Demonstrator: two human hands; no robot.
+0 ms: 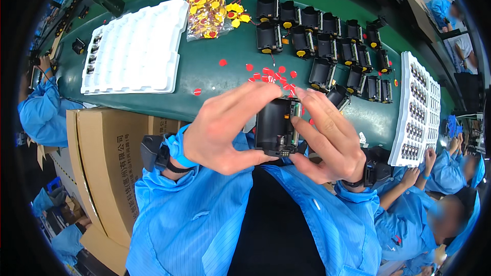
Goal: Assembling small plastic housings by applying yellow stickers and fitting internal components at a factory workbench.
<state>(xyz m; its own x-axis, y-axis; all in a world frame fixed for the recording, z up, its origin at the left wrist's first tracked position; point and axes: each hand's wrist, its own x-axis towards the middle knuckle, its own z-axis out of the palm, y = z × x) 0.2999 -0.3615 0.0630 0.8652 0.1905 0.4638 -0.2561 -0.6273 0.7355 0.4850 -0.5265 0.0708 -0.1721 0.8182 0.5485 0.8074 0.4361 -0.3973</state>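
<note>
The small black box-shaped module [276, 128] looks like matt moulded plastic with a strip of shiny metal along its right edge, as do the matching black plastic modules [327, 41] on the smooth, slightly glossy green table mat [215, 79]. The white moulded tray [135, 46] is thin, faintly glossy plastic, the clear bag of yellow and red discs [205, 11] shiny film, the brown carton [107, 158] matt cardboard, the blue sleeves [204, 214] smooth woven cloth

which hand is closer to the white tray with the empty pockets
Left. The left hand is just below and right of the white tray, gripping the black module. The right hand is on the module's far side, farther from the tray.
</note>
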